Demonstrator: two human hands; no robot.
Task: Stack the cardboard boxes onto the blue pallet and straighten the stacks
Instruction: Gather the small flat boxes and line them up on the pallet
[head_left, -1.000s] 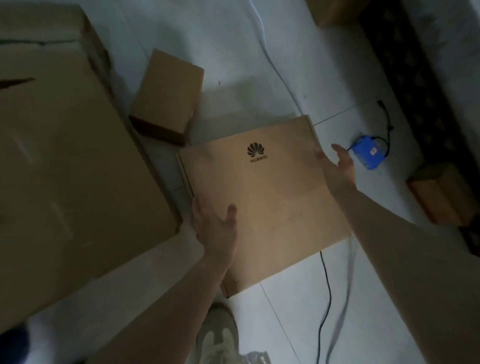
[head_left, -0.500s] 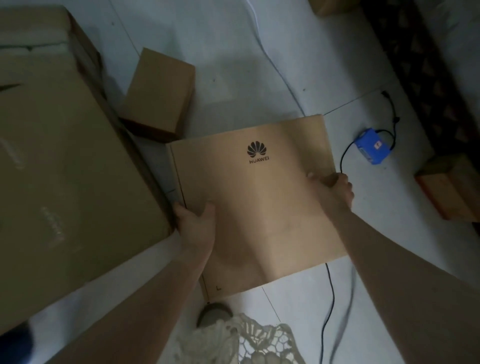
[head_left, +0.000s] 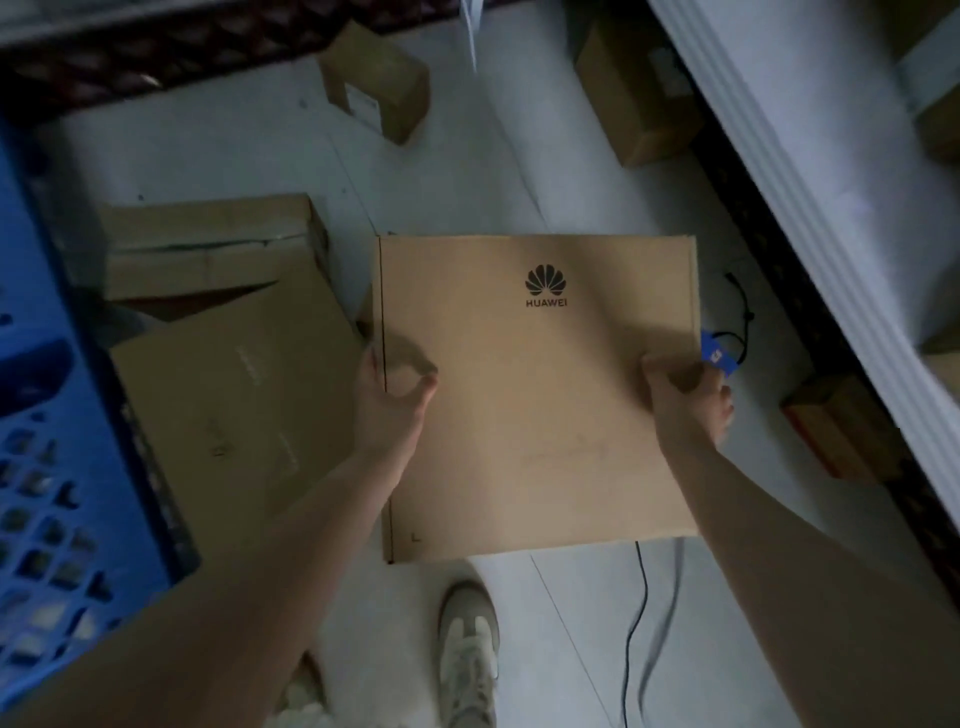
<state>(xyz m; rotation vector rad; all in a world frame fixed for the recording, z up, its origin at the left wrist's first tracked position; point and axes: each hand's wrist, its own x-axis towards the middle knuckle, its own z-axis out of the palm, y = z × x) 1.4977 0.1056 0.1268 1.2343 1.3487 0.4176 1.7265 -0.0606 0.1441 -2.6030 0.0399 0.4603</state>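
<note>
I hold a flat square cardboard box (head_left: 535, 431) with a black printed logo in front of me, lifted off the floor. My left hand (head_left: 392, 402) grips its left edge, thumb on top. On the right edge my right hand (head_left: 685, 402) is clamped the same way. The blue pallet (head_left: 47, 441), a plastic grid, fills the left edge of the head view. Between the pallet and the held box a large flat cardboard box (head_left: 234, 364) lies on the floor.
Small cardboard boxes sit on the pale floor at the top centre (head_left: 376, 80), top right (head_left: 636, 98) and right (head_left: 836, 426). A blue device (head_left: 719, 356) with a black cable peeks out past the held box. A white ledge (head_left: 810, 171) runs diagonally at right. My shoe (head_left: 467, 649) is below.
Both hands closed on the box's side edges and lifted it off the floor. The view swung left, and the blue pallet has come into sight.
</note>
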